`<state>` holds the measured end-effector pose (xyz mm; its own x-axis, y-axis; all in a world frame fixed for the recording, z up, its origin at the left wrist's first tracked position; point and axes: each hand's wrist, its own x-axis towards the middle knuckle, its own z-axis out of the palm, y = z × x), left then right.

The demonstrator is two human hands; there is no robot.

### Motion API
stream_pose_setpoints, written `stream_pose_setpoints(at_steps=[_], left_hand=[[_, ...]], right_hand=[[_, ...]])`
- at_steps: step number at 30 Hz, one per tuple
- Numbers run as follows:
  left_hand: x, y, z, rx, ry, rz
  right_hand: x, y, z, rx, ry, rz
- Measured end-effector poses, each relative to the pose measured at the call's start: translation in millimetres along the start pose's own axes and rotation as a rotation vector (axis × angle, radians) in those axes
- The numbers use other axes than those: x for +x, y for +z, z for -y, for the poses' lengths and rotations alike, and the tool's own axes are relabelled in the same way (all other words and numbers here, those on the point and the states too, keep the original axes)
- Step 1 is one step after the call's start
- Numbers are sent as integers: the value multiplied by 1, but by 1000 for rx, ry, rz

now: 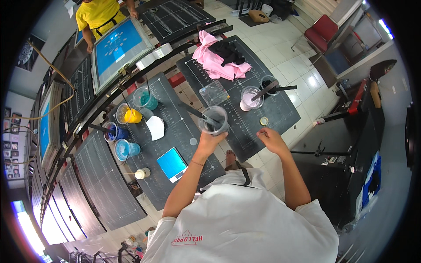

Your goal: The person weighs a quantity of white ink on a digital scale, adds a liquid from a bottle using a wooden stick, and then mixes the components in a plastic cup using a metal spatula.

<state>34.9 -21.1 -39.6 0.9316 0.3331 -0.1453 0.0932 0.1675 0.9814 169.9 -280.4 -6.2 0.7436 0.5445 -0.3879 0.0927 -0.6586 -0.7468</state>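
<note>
My left hand [212, 142] is wrapped round a clear plastic cup [222, 115], held above the gap between two black boards. A dark spatula [193, 109] leans in the cup and sticks out to the left; the contents look grey. My right hand [271, 139] hovers over the edge of the right board, fingers curled in with nothing visible in them. Just beyond its fingertips lies a small roll of tape [263, 121]. Farther off stands a cup of pale pink ink [251, 100] with a dark spatula in it, beside a dark cup [269, 85].
Cups of teal [149, 102], yellow [132, 115], purple [117, 133] and blue ink [128, 150] line the left board, near a blue-topped scale [172, 163] and a small cream bottle [142, 173]. Pink cloth [210, 61] lies at the back. A person in yellow [100, 15] stands behind a screen frame [118, 50].
</note>
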Motion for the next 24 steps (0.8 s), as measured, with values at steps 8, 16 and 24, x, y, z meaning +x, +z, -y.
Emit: stream_pose_setpoints(at_steps=[8,16,24], left_hand=[[62,64,30,146,152,-337],[57,78,27,307,76,-397],[60,75,32,343,73,-405]], right_hand=[[5,-29,-23,-141,-40,69],[38,-53,-66,-68,-146,-199],[142,-62,-41,160,-317,-414]])
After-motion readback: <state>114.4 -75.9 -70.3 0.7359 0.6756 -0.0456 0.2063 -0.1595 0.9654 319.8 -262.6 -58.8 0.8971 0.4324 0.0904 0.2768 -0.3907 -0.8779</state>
